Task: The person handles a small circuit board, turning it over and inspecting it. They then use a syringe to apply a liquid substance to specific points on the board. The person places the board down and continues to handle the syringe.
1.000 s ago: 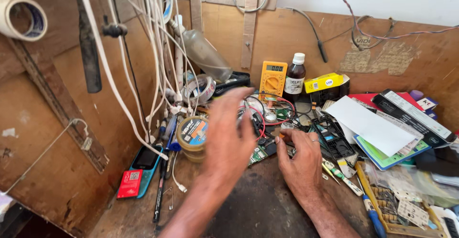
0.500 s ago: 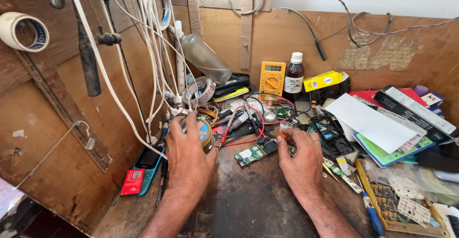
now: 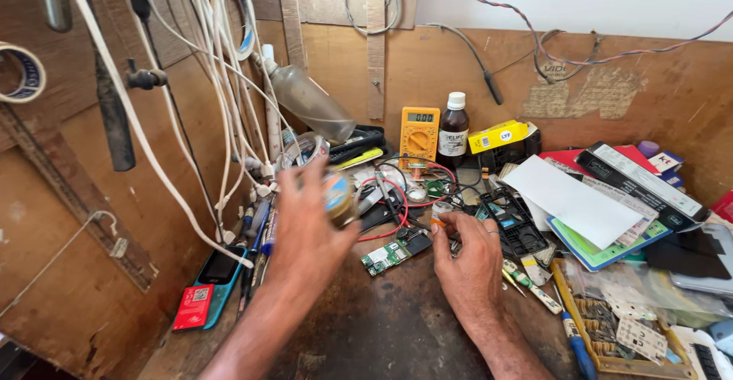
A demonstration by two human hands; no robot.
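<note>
Head view | round tin [image 3: 340, 199] is gripped by left hand [image 3: 309, 223], raised above bench [image 3: 382, 326] | right hand [image 3: 469, 254], fingers curled, contents cannot be told, rests beside circuit board [image 3: 393, 252] | multimeter [image 3: 419, 130] and bottle [image 3: 453, 130] stand behind.

A yellow multimeter [image 3: 419, 126] is propped against the wooden back wall, with a dark glass bottle [image 3: 453, 130] with a white cap placed just beside it on the right. A yellow box [image 3: 500, 136] is set further right. White cables [image 3: 221, 105] are hung down the left wall, near a roll of tape [image 3: 20, 72]. A clear plastic bottle [image 3: 305, 99] is tilted among them. A blue phone [image 3: 217, 282] and a red card [image 3: 192, 307] are laid at lower left. A white sheet of paper [image 3: 569, 201] is spread over books at right.
</note>
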